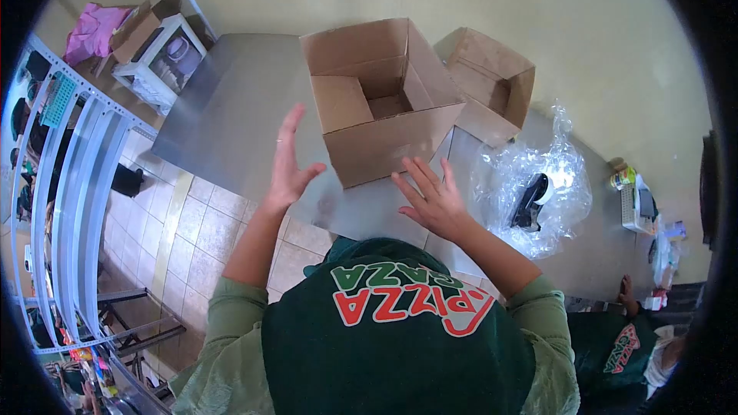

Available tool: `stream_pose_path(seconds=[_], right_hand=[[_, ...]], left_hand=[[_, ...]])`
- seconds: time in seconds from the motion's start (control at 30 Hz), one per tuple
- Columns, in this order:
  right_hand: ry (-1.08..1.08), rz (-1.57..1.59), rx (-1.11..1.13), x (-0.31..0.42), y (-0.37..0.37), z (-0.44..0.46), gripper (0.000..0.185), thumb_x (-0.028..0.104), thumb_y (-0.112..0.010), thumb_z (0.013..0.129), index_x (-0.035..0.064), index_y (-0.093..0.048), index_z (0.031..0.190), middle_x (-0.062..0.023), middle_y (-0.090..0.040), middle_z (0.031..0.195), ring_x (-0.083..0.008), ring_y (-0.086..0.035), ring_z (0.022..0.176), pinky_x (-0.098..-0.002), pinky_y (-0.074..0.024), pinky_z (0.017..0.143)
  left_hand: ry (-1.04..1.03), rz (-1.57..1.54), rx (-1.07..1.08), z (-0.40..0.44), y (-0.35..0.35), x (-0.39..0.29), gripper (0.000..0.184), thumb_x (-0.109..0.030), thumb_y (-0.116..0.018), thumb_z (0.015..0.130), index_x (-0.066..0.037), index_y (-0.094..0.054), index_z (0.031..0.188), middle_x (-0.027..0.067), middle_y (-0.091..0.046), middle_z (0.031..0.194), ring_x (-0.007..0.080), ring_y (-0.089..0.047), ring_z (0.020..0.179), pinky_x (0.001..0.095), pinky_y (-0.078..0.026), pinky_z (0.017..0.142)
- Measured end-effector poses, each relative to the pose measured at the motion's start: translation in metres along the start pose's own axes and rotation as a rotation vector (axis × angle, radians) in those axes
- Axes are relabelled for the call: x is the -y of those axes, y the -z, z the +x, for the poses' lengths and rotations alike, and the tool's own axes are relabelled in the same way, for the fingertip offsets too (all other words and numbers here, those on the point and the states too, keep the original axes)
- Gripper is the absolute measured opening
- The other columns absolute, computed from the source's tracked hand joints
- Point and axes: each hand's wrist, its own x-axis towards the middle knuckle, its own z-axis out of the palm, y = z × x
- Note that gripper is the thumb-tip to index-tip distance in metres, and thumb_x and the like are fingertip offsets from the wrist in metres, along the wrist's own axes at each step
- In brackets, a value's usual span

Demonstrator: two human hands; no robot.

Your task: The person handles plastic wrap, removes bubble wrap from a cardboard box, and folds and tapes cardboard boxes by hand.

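Note:
A large cardboard box [392,142] stands on the metal table [238,100] with its top flaps up, and its inside shows bare brown cardboard. My left hand [288,165] is raised off the box's left side, fingers stretched and thumb apart, holding nothing. At the box's front right, my right hand [434,200] spreads its fingers close to the front wall; whether it touches the cardboard I cannot tell. To the right of that hand lies crumpled clear plastic wrap [569,177] with a black and white object [530,204] on or in it, its kind unclear.
Behind the large box, to its right, sits a smaller open cardboard box [492,84]. A white basket [636,207] with items stands at the table's far right. A co-worker in a dark green apron [615,353] is at lower right. Metal shelving [84,184] lines the left.

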Motion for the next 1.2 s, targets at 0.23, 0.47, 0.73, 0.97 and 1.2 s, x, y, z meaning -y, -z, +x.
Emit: stream_pose_path(seconds=[0.23,0.47,0.73,0.97,1.2], right_hand=[[-0.355,0.056,-0.319,-0.089,0.029,0.036,0.048,0.028,-0.075,0.066,0.0102,-0.056,0.106,-0.0137,-0.048,0.13,-0.0274,-0.038,0.128,-0.0542,-0.0197,0.106],[0.031,0.049,-0.153,-0.075,0.058,0.02,0.022,0.021,-0.073,0.067,0.0107,-0.054,0.073,-0.0037,-0.06,0.07,-0.0201,-0.063,0.079,-0.0412,-0.0431,0.092],[-0.307,-0.1,0.28,-0.06,0.071,0.057,0.013,0.02,-0.057,0.081,0.0081,-0.059,0.083,-0.0077,-0.059,0.074,-0.025,-0.062,0.061,-0.0343,-0.0506,0.056],[-0.4,-0.559,0.336,-0.025,-0.053,0.042,0.046,0.016,-0.054,0.081,0.0025,-0.048,0.125,-0.0236,-0.051,0.12,-0.0313,-0.06,0.1,-0.0351,-0.055,0.067],[-0.28,-0.014,0.243,-0.013,-0.016,0.008,0.065,0.027,-0.06,0.08,0.0028,-0.034,0.134,-0.0279,-0.038,0.134,-0.0397,-0.041,0.123,-0.0469,-0.0321,0.103]], left_hand=[[-0.195,0.468,0.434,-0.003,-0.023,0.041,0.059,-0.041,-0.072,0.069,-0.005,-0.056,0.113,0.0082,-0.039,0.138,0.0319,-0.024,0.134,0.0506,-0.017,0.11],[-0.171,0.197,0.35,-0.039,-0.037,0.06,0.036,-0.036,-0.064,0.078,-0.001,-0.065,0.09,0.0155,-0.058,0.11,0.0324,-0.043,0.12,0.0521,-0.024,0.106],[0.282,-0.091,0.104,-0.053,-0.058,0.036,0.052,-0.028,-0.065,0.08,0.0,-0.048,0.121,0.0251,-0.052,0.115,0.0363,-0.045,0.117,0.0515,-0.03,0.101],[-0.083,0.631,0.01,-0.029,-0.06,0.016,0.055,-0.023,-0.06,0.084,-0.006,-0.042,0.132,0.0246,-0.035,0.137,0.032,-0.028,0.133,0.0472,-0.019,0.108],[-0.136,0.766,0.49,-0.02,-0.057,-0.003,0.073,-0.048,-0.062,0.077,-0.001,-0.043,0.13,0.022,-0.036,0.138,0.03,-0.031,0.131,0.0471,-0.015,0.11]])
